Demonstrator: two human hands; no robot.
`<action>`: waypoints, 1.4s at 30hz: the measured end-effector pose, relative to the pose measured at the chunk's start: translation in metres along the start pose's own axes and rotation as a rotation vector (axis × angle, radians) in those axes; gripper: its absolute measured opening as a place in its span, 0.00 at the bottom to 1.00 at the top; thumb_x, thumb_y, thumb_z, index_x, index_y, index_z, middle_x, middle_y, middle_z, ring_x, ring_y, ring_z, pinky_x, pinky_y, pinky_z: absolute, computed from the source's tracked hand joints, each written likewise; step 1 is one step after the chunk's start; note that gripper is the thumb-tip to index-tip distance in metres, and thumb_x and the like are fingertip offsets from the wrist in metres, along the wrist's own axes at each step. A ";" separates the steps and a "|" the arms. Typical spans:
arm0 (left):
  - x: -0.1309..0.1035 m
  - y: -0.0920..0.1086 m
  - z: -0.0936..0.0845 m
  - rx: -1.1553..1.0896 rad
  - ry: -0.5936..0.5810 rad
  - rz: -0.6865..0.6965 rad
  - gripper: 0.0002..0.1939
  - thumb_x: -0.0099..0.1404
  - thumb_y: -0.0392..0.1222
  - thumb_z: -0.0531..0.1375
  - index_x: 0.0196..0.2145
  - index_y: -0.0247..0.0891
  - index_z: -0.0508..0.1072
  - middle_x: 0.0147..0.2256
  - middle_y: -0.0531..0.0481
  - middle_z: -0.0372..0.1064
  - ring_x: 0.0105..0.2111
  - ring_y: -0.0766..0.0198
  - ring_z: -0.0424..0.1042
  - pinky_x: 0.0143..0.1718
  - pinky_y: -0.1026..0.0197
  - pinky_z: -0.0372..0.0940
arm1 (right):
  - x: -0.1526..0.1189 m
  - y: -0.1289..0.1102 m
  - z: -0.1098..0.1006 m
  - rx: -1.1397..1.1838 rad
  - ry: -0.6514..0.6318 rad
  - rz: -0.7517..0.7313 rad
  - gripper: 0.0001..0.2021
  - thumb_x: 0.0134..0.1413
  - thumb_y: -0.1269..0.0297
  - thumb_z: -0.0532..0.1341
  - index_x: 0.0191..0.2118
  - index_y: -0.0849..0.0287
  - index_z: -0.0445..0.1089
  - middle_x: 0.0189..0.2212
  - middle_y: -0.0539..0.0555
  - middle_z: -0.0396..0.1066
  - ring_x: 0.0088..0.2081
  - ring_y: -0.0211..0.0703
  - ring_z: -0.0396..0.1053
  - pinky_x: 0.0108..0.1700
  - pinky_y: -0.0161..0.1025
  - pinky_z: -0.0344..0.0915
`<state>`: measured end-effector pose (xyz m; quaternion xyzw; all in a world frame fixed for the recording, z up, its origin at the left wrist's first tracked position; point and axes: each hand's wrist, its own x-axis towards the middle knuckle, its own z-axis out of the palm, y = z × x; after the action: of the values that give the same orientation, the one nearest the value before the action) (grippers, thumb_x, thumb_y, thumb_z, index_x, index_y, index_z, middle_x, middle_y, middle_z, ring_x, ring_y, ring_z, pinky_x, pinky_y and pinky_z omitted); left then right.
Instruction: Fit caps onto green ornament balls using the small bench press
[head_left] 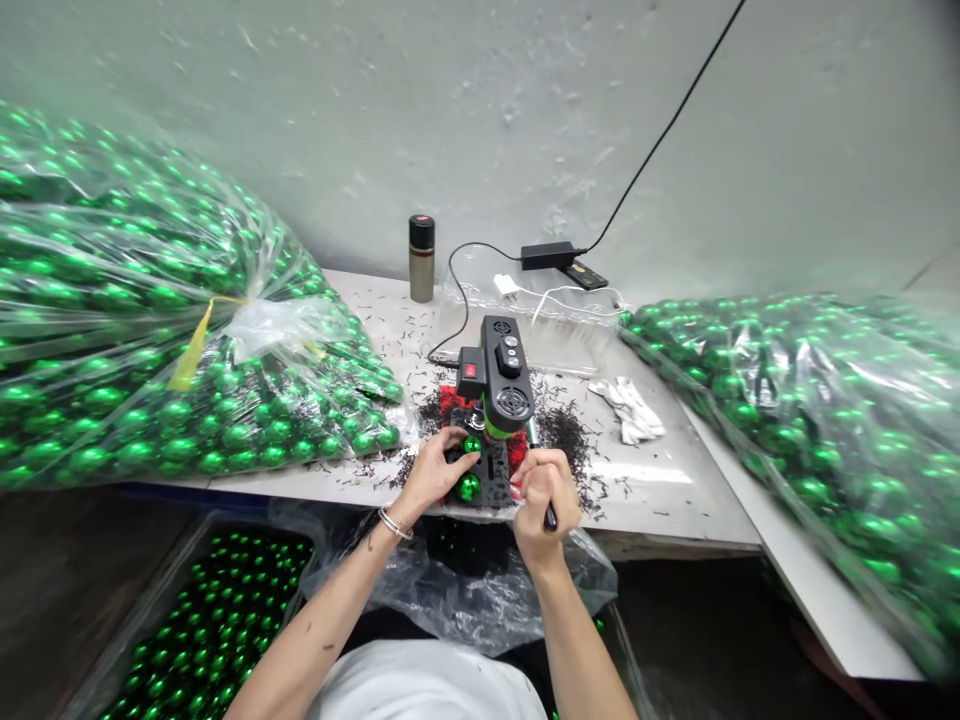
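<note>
My left hand (439, 468) pinches a shiny green ball (472, 443) between thumb and fingers, under the head of a small black machine (510, 375). A second green ball (469, 487) sits just in front of it on the machine's dark base (496, 488). To the right of the base, my right hand (550, 500) is closed in a fist around a black handle (550, 518); only its end shows, and I cannot tell what it belongs to. Black shavings (564, 430) and red material (519, 450) lie around the machine.
Large clear bags of green balls stand left (172, 330) and right (810, 430). Behind the machine are a bottle (421, 262), a clear plastic tray (480, 275) and a power adapter (547, 256) with cables. White gloves (631, 408) lie right. Below left is a bin of balls (217, 610).
</note>
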<state>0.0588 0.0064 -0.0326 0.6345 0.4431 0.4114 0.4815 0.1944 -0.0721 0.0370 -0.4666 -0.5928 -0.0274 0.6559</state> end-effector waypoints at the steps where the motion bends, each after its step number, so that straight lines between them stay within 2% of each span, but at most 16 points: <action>1: -0.001 -0.001 0.001 0.020 0.008 0.016 0.15 0.58 0.44 0.67 0.42 0.39 0.72 0.43 0.44 0.77 0.47 0.54 0.77 0.53 0.49 0.69 | 0.000 0.000 0.000 0.002 -0.002 -0.002 0.16 0.63 0.74 0.51 0.23 0.57 0.59 0.25 0.49 0.63 0.28 0.36 0.64 0.29 0.37 0.61; 7: -0.010 -0.012 0.006 0.083 0.069 0.063 0.17 0.59 0.45 0.67 0.45 0.39 0.74 0.43 0.44 0.77 0.46 0.54 0.77 0.52 0.49 0.69 | -0.001 0.000 0.000 -0.005 -0.002 0.006 0.16 0.64 0.73 0.51 0.24 0.57 0.60 0.25 0.49 0.63 0.27 0.37 0.64 0.28 0.37 0.61; 12: -0.014 -0.018 0.016 0.263 0.129 0.145 0.19 0.62 0.45 0.66 0.51 0.43 0.75 0.45 0.45 0.78 0.46 0.53 0.75 0.55 0.45 0.65 | -0.002 0.000 0.000 -0.026 -0.009 -0.008 0.15 0.64 0.73 0.51 0.24 0.57 0.60 0.25 0.49 0.63 0.27 0.37 0.64 0.29 0.37 0.61; 16: -0.016 -0.018 0.021 0.369 0.133 0.187 0.16 0.63 0.46 0.66 0.49 0.44 0.77 0.46 0.46 0.78 0.47 0.52 0.74 0.57 0.44 0.61 | -0.001 -0.001 -0.002 -0.031 -0.021 -0.014 0.15 0.64 0.74 0.50 0.25 0.57 0.60 0.25 0.49 0.63 0.28 0.36 0.64 0.29 0.37 0.61; 21: -0.021 -0.014 0.018 0.438 0.111 0.194 0.15 0.64 0.44 0.65 0.49 0.42 0.75 0.45 0.45 0.78 0.48 0.52 0.73 0.58 0.42 0.57 | 0.000 -0.002 -0.002 -0.013 -0.023 -0.018 0.14 0.64 0.74 0.50 0.25 0.57 0.60 0.26 0.49 0.63 0.28 0.36 0.64 0.30 0.37 0.61; 29: -0.021 -0.014 0.018 0.472 0.084 0.242 0.16 0.63 0.44 0.66 0.49 0.43 0.76 0.44 0.46 0.78 0.47 0.53 0.72 0.59 0.43 0.57 | -0.006 0.001 -0.002 0.006 -0.026 -0.001 0.14 0.63 0.73 0.50 0.25 0.57 0.59 0.26 0.49 0.62 0.28 0.36 0.65 0.30 0.37 0.61; 36: -0.018 -0.014 0.018 0.469 0.076 0.253 0.16 0.64 0.45 0.65 0.49 0.42 0.76 0.45 0.45 0.78 0.47 0.53 0.72 0.57 0.43 0.57 | -0.022 0.019 0.000 0.043 -0.040 -0.047 0.12 0.64 0.72 0.50 0.27 0.56 0.59 0.29 0.50 0.62 0.29 0.36 0.65 0.28 0.36 0.65; 42: -0.018 -0.016 0.017 0.461 0.074 0.265 0.16 0.63 0.45 0.67 0.49 0.41 0.76 0.44 0.45 0.78 0.46 0.53 0.72 0.56 0.45 0.58 | -0.034 0.037 0.003 0.003 -0.035 -0.137 0.14 0.67 0.67 0.47 0.27 0.56 0.58 0.29 0.49 0.62 0.27 0.36 0.65 0.40 0.44 0.70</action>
<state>0.0673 -0.0129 -0.0534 0.7644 0.4555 0.3821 0.2495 0.2040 -0.0666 -0.0122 -0.4244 -0.6347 -0.0632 0.6427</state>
